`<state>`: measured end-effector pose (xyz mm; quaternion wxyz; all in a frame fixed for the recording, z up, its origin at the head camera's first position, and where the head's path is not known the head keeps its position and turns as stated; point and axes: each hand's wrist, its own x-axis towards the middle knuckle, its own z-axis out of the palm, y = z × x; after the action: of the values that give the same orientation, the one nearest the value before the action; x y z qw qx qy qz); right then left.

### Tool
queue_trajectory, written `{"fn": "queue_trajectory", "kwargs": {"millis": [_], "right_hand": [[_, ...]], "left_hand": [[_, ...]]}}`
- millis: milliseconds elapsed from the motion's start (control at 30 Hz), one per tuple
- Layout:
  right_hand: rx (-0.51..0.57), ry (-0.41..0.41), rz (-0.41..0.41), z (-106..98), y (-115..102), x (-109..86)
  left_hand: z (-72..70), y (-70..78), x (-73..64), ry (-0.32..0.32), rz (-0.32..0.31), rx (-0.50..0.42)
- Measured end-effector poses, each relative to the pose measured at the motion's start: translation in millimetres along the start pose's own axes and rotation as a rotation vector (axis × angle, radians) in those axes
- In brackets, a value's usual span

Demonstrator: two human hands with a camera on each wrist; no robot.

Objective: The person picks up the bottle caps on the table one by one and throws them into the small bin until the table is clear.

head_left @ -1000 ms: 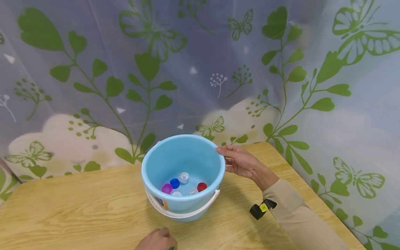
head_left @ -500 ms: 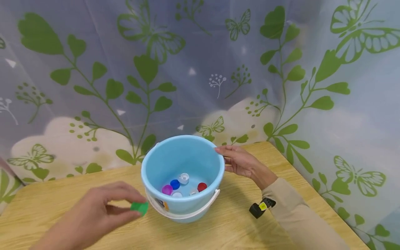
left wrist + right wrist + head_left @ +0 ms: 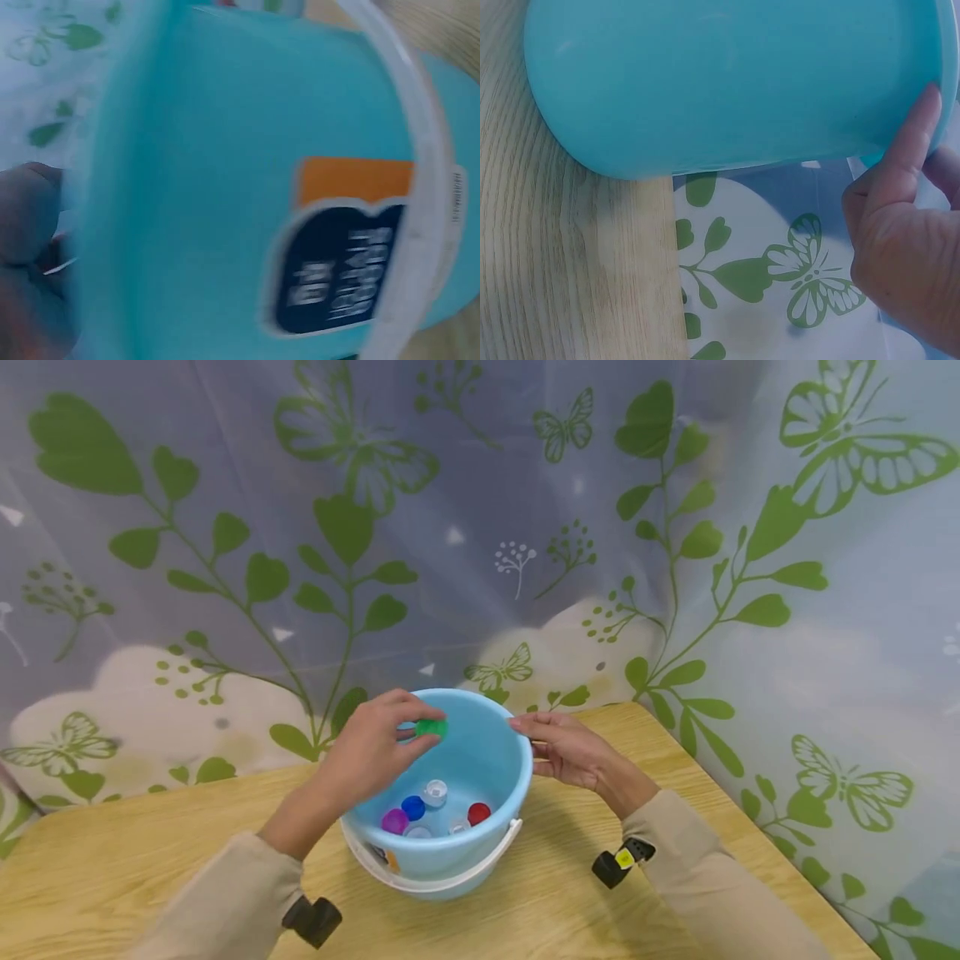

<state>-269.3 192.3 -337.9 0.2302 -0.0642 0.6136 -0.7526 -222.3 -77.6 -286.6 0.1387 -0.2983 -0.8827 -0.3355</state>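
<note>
My left hand (image 3: 378, 743) pinches a green bottle cap (image 3: 431, 727) between thumb and fingers, over the opening of a light blue bucket (image 3: 480, 852). In the left wrist view, the bucket's label (image 3: 337, 270) and white handle (image 3: 427, 150) fill much of the frame, and part of that hand shows beyond the rim. My right hand (image 3: 573, 747) grips the bucket's right rim; a finger (image 3: 911, 142) lies against the outer wall just under the lip. On the bucket floor lie a purple cap (image 3: 395, 821), a blue cap (image 3: 413, 807), a red cap (image 3: 478, 813) and several clear or whitish ones.
The bucket stands upright on a wood-grain table (image 3: 150, 860), near its back edge. A patterned curtain (image 3: 480, 527) with leaves and butterflies hangs behind and to the right. Each wrist wears a small black camera (image 3: 318, 922).
My left hand has come up from the front of the table, passed the bucket's left side and moved over its opening with the green cap. The right hand stays at the rim.
</note>
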Motion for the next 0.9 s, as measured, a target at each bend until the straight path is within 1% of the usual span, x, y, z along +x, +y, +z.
{"fn": "queue_trajectory", "kwargs": {"millis": [67, 167, 233, 333, 500, 567, 633, 700, 767, 833, 900], "right_hand": [[-0.008, -0.002, -0.002, 1.3, 0.3, -0.3], [-0.012, -0.008, -0.004, 3.3, -0.1, -1.0], [-0.009, -0.006, -0.005, 3.3, -0.7, -2.4], [0.002, 0.004, -0.005, 1.8, -1.4, -5.3], [0.002, -0.001, 0.005, 0.5, -1.9, -7.2], [-0.007, -0.006, 0.009, 0.6, -2.7, -6.6], [-0.028, -0.005, 0.012, -0.5, -3.6, -6.2], [-0.068, -0.012, 0.016, -2.5, -4.3, -5.8], [-0.118, -0.028, 0.025, -5.2, -4.8, -5.3], [-0.162, -0.034, 0.028, -8.6, -5.8, -6.0], [-0.198, -0.017, 0.018, -12.6, -7.9, -8.1]], "left_hand": [[12.2, -8.1, 1.6, -0.001, 0.018, 0.059], [20.3, -12.8, 0.7, -0.011, 0.034, 0.131], [21.3, -11.0, 0.6, -0.032, 0.043, 0.179], [23.5, -7.0, 2.5, -0.060, 0.060, 0.207], [28.6, -6.7, 2.7, -0.091, 0.074, 0.248], [28.8, -7.8, 2.6, -0.095, 0.085, 0.272], [28.3, -8.3, 3.6, -0.085, 0.100, 0.283], [27.1, -8.5, 4.6, -0.042, 0.107, 0.273], [25.0, -9.1, 4.2, 0.036, 0.095, 0.238], [21.0, -9.5, 3.3, 0.158, 0.091, 0.177], [13.8, -10.1, 2.8, 0.321, 0.116, 0.112]]}}
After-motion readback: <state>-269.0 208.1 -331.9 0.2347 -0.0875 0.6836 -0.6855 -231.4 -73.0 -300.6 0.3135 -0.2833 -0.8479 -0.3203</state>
